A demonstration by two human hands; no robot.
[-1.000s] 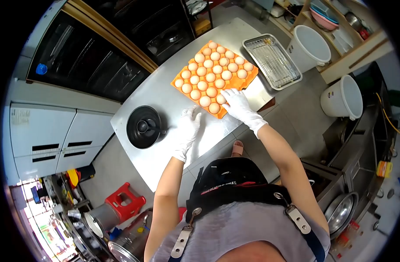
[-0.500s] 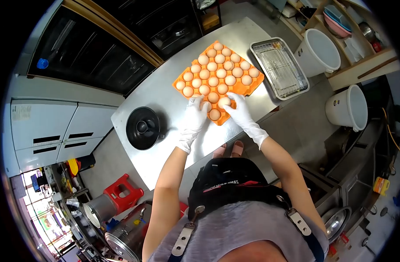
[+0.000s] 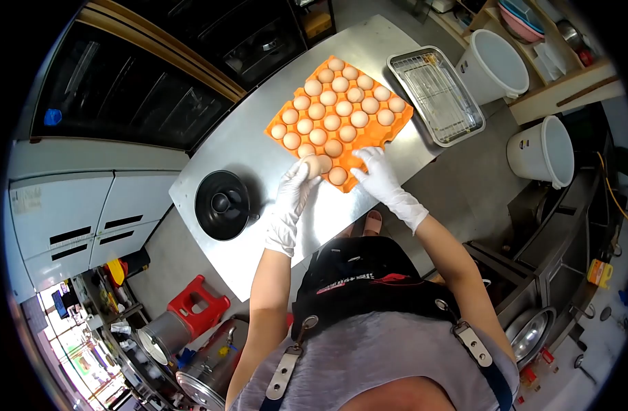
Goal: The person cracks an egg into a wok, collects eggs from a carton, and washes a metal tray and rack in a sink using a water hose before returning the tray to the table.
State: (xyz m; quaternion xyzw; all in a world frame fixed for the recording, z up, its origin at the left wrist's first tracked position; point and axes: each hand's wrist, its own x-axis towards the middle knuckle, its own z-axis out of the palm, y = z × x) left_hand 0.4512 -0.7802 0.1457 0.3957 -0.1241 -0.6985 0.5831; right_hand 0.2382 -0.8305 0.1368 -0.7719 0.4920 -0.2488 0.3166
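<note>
My left hand, in a white glove, is closed around a brown egg at the near left edge of an orange egg tray. Another egg sits right beside the held one. At the tray's near right edge, my gloved right hand has its fingers apart and slightly bent, with no egg visible in them. Bare orange cells show by those fingertips. Most other cells hold eggs, among them a browner egg at the near corner.
A black ring-shaped pan stands left on the steel table. Right of the egg tray lies a metal tray with a wire rack. White buckets stand beyond the table's right side, and a red stool is on the floor at left.
The egg under my right fingers has left its cell, and an egg now shows in my left hand. My left hand has drawn slightly left; the view has shifted a little.
</note>
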